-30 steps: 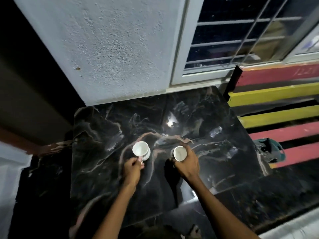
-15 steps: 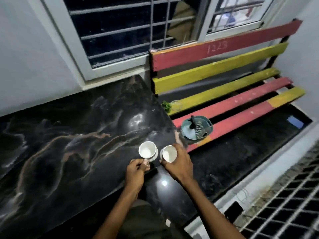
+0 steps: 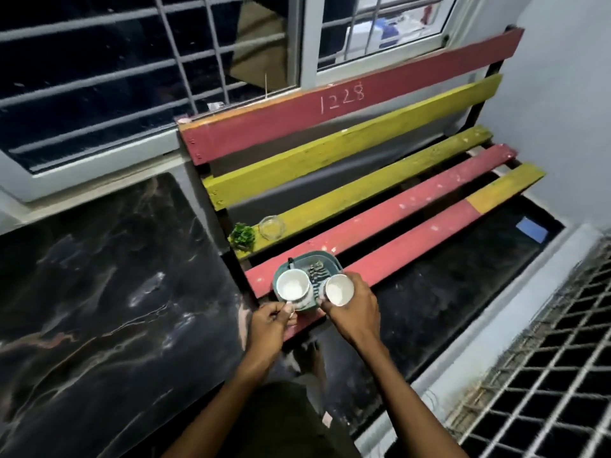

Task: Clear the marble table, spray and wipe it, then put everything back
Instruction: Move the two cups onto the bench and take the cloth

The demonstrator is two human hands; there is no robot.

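My left hand (image 3: 271, 325) pinches the handle of a white cup (image 3: 293, 286), and my right hand (image 3: 353, 309) grips a second white cup (image 3: 339, 289). Both cups hang over a teal tray (image 3: 325, 259) that sits on the red slats of a painted bench (image 3: 396, 206). The tray holds a striped item, partly hidden by the cups. The black marble table (image 3: 99, 292) lies to the left with nothing visible on it.
A small green plant (image 3: 243, 236) and a glass ashtray (image 3: 271, 227) sit on the bench's yellow slat. A barred window (image 3: 132, 77) runs behind. A white ledge and metal grille (image 3: 545, 375) lie at the right. A blue piece (image 3: 531, 229) lies under the bench.
Both hands have carried the cups rightward, off the marble table and over the teal tray on the bench. The view has swung right with them.
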